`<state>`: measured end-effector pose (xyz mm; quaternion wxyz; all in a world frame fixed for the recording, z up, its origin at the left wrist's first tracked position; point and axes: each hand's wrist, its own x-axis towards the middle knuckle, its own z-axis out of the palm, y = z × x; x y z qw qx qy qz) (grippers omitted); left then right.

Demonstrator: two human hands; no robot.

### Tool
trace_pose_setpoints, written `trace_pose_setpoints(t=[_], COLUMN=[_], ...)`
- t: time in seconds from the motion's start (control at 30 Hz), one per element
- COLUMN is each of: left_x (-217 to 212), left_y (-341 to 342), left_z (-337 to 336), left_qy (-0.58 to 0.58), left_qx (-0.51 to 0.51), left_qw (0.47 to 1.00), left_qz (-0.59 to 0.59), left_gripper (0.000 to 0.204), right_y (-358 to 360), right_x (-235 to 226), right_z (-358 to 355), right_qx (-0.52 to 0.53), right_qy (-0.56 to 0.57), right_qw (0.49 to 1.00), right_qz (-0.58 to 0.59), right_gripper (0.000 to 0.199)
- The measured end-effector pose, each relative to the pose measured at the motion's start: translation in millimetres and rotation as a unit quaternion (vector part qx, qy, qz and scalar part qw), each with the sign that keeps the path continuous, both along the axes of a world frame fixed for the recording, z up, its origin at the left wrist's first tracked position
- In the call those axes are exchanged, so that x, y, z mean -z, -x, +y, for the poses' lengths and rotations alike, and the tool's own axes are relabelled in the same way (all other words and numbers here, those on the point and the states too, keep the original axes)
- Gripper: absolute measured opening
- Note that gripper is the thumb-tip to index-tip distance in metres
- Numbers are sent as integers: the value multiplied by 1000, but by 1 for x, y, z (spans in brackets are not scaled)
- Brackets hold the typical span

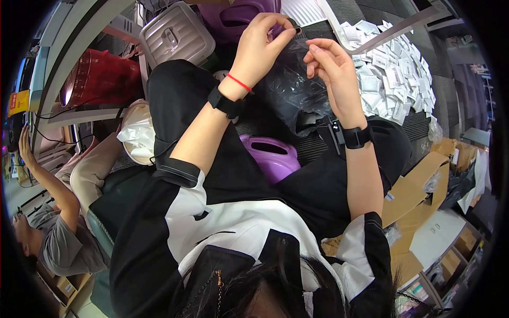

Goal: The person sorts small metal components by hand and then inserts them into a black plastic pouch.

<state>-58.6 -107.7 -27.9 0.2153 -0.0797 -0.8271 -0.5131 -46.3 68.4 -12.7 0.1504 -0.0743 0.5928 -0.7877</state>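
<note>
My left hand (261, 45) is raised at the top middle, thumb and forefinger pinching a small dark piece (294, 25) whose kind I cannot make out. To its right, a short gap away, my right hand (335, 68) has thumb and forefinger tips close together and the other fingers curled. Whatever may be between those tips is too small to tell. Below both hands lies a crumpled black plastic bag (297, 87), between my knees. Many small flat white packets (389, 74) are heaped on the floor beyond my right hand.
A purple plastic container (270, 156) lies between my legs; a larger purple one (225, 16) stands at the top. Left are a grey lidded bin (177, 37), a red bucket (103, 78) and a lined waste bin (139, 132). Another person (69, 238) sits left. Cardboard boxes (413, 185) lie right.
</note>
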Motion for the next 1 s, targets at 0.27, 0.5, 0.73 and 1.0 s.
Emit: trace_pose_setpoints(t=[0.27,0.5,0.73,1.0], left_x=[-5,-1,-7,-14], left_y=[-5,-4,-6,-21], left_z=[7,5,10,20], left_qy=[-16,-82,-29,-28], left_qx=[141,181,173,170], left_qw=[989,978,984,985], left_qz=[-40,-60,26,29], left_gripper=[15,14,12,13], right_y=[0,4,2,-3], right_x=[0,1,3,6], right_z=[-6,-3,-4,-10], right_qx=[88,77,161,158], right_qy=[-63,-92,-262,-77], right_qw=[991,986,916,976], right_qz=[77,116,256,128], right_gripper=[22,18,12,20])
